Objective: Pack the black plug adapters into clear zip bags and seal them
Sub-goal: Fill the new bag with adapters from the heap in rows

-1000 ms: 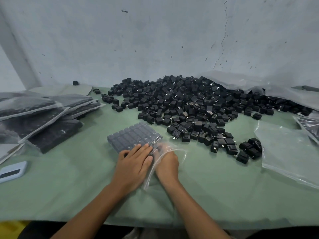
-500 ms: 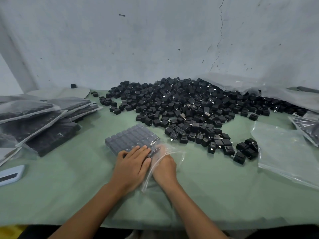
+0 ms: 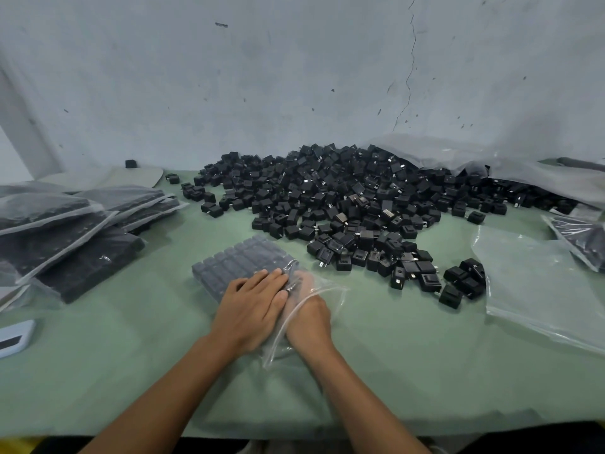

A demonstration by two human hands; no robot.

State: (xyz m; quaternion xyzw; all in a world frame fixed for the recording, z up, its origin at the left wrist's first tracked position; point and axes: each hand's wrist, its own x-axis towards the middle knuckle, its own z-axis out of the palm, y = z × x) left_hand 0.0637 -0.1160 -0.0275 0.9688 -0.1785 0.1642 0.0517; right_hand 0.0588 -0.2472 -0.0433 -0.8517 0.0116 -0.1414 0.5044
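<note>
A clear zip bag [image 3: 239,260] lies on the green table [image 3: 131,355], filled with neat rows of black plug adapters. My left hand [image 3: 252,309] presses flat on the bag's near end, fingers straight. My right hand [image 3: 309,322] is pushed inside the bag's open mouth; its fingers are blurred behind the plastic, so I cannot tell whether they hold anything. A big loose pile of black adapters [image 3: 343,204] spreads across the table behind and to the right.
Several packed bags [image 3: 65,231] are stacked at the left. Empty clear bags [image 3: 540,290] lie at the right, with a large plastic sheet [image 3: 491,162] behind the pile. A white device [image 3: 14,337] sits at the left edge. A grey wall closes the back.
Both hands stay at the bag's mouth, the left one flat on top. Only the view has shifted slightly.
</note>
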